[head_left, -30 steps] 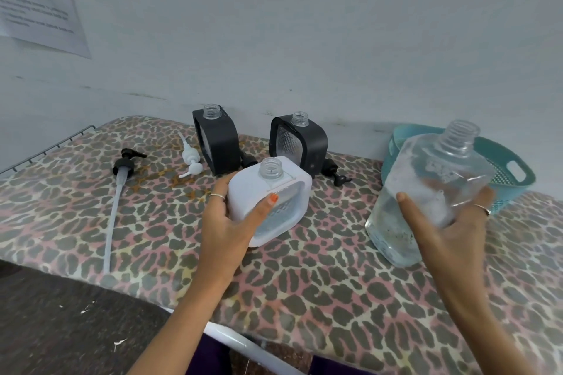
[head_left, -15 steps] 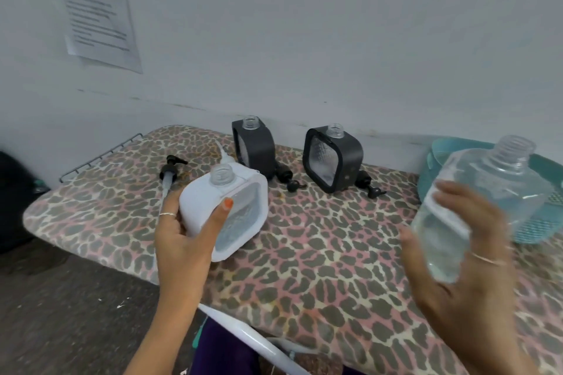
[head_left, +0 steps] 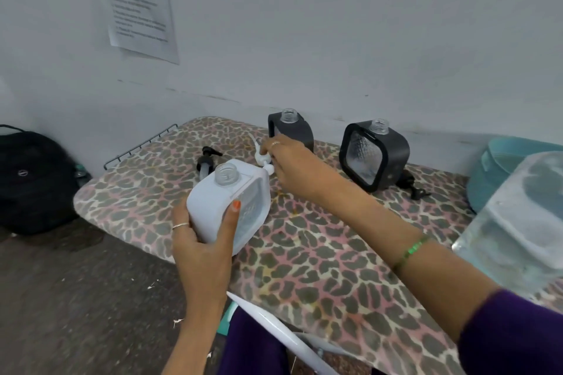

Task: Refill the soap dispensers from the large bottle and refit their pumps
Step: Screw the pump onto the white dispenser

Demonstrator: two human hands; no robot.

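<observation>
A leopard-print table fills the middle of the view, running from about 9 o'clock to 4 o'clock. At 3 o'clock, close to the camera and blurred, stands the large clear bottle, part filled with clear liquid, with a teal basket just behind it. A black bag lies off the table at 9 o'clock, and a printed sheet is stuck to the wall at 11 o'clock. Two black dispensers stand uncapped at 12 to 1 o'clock along the table's back edge: the left black dispenser and the right black dispenser, with a black pump lying just beside the right one. Near the centre, the left hand grips the white dispenser, fingers and thumb curled round its body, its open neck tilted up. Just beyond it, the right hand pinches the white pump with curled fingers. At 11 o'clock of the white dispenser lies a second black pump, partly hidden.
</observation>
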